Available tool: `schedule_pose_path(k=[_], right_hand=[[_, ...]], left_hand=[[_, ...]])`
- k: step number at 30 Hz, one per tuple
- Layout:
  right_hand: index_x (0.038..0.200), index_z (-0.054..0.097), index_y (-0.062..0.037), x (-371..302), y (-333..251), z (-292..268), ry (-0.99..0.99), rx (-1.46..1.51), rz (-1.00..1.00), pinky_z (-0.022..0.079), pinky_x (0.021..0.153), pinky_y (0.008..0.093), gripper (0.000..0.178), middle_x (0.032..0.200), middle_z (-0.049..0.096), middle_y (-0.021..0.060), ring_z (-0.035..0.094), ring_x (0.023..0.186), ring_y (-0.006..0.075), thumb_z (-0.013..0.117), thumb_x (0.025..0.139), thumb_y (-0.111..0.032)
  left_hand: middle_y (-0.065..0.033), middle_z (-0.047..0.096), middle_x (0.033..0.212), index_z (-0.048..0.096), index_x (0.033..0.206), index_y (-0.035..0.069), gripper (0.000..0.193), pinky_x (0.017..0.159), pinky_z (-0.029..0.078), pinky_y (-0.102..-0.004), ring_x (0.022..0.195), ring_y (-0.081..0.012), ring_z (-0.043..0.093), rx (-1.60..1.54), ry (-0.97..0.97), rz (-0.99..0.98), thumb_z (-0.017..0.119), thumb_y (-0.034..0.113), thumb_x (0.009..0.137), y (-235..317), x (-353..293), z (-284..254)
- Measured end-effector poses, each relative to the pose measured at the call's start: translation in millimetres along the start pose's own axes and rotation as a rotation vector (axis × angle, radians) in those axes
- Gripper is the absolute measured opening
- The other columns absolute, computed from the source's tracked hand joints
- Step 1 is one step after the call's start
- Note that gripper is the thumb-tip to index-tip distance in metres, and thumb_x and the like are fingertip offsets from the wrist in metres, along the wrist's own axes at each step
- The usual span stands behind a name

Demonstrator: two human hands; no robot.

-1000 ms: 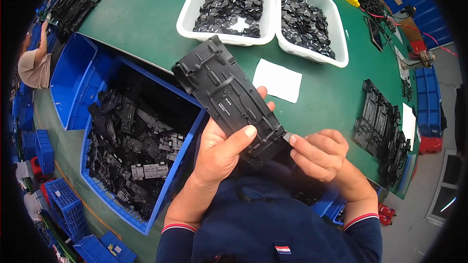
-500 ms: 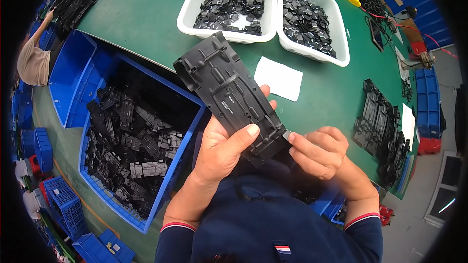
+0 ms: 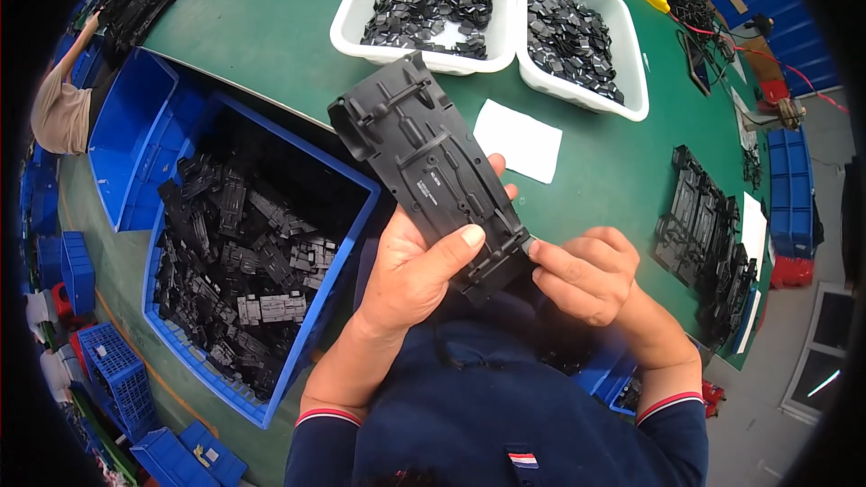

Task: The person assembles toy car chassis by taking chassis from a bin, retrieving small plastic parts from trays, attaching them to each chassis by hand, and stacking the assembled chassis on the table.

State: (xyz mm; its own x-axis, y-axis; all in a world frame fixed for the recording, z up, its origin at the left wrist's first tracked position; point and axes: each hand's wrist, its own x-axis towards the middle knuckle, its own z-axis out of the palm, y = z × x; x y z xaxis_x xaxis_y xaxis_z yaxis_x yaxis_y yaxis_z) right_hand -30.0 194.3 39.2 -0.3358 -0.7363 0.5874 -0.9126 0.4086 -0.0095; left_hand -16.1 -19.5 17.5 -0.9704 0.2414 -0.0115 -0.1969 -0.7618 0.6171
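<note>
A long black moulded plastic chassis (image 3: 444,162) is held tilted above the table's near edge. My left hand (image 3: 408,272) is closed round its lower half, thumb on the ribbed face and fingertips showing past the far edge. At the chassis's lower right corner, a small dark flat clip-like piece (image 3: 527,243) sits between the thumb and fingers of my right hand (image 3: 588,272). That piece touches the chassis edge; my fingers hide most of it. Beyond the chassis lies a folded white cloth or paper (image 3: 521,141) on the green table (image 3: 595,158).
Two white tubs (image 3: 341,36) (image 3: 642,99) of small black pieces stand at the far side. A blue bin (image 3: 311,343) of black chassis parts is on the left. More chassis (image 3: 699,225) lie to the right. Another person's arm (image 3: 68,63) shows far left.
The chassis and my left hand have shifted slightly right, and the chassis is turned a little. My right hand has moved slightly left, still pinching the small piece at the corner.
</note>
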Motion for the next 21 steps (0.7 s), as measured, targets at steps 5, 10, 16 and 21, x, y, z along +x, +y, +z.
schedule_pose_path(k=[5, 10, 16, 21], right_hand=[[0.078, 0.060, -0.0100, -2, 1, 6, 0.026, 0.043, 0.023, 0.041, 0.056, 0.0264, 0.015, 0.097, 0.069, 0.0053, 0.056, 0.062, 0.0139, 0.065, 0.064, -0.013], [0.078, 0.060, -0.0086, -3, -2, 6, 0.024, 0.056, -0.008, 0.040, 0.054, 0.0273, 0.013, 0.092, 0.069, 0.0081, 0.056, 0.062, 0.0149, 0.063, 0.066, -0.008], [0.078, 0.059, -0.0091, -3, -5, 2, 0.011, 0.041, -0.040, 0.040, 0.056, 0.0273, 0.012, 0.096, 0.069, 0.0073, 0.057, 0.066, 0.0147, 0.063, 0.067, -0.008], [0.077, 0.060, -0.0109, -4, -5, 0, 0.023, 0.042, -0.011, 0.041, 0.059, 0.0261, 0.011, 0.100, 0.068, 0.0036, 0.057, 0.065, 0.0133, 0.066, 0.067, -0.011]], left_hand=[[-0.0233, 0.043, 0.139, 0.034, 0.139, -0.003, 0.058, 0.103, 0.042, -0.0455, 0.123, -0.0352, 0.050, 0.012, 0.065, -0.010, 0.057, 0.001, 0.086, 0, 2, 1], [-0.0231, 0.044, 0.138, 0.034, 0.139, -0.003, 0.057, 0.102, 0.042, -0.0453, 0.122, -0.0347, 0.051, -0.009, 0.076, -0.015, 0.056, 0.000, 0.086, -1, -1, 0], [-0.0236, 0.043, 0.138, 0.033, 0.139, -0.003, 0.057, 0.103, 0.042, -0.0460, 0.123, -0.0353, 0.050, 0.046, 0.032, 0.019, 0.055, 0.000, 0.086, -1, -5, 0], [-0.0230, 0.041, 0.140, 0.032, 0.140, -0.002, 0.055, 0.105, 0.039, -0.0452, 0.126, -0.0343, 0.047, 0.097, -0.069, 0.074, 0.051, -0.002, 0.089, 0, -8, -4]])
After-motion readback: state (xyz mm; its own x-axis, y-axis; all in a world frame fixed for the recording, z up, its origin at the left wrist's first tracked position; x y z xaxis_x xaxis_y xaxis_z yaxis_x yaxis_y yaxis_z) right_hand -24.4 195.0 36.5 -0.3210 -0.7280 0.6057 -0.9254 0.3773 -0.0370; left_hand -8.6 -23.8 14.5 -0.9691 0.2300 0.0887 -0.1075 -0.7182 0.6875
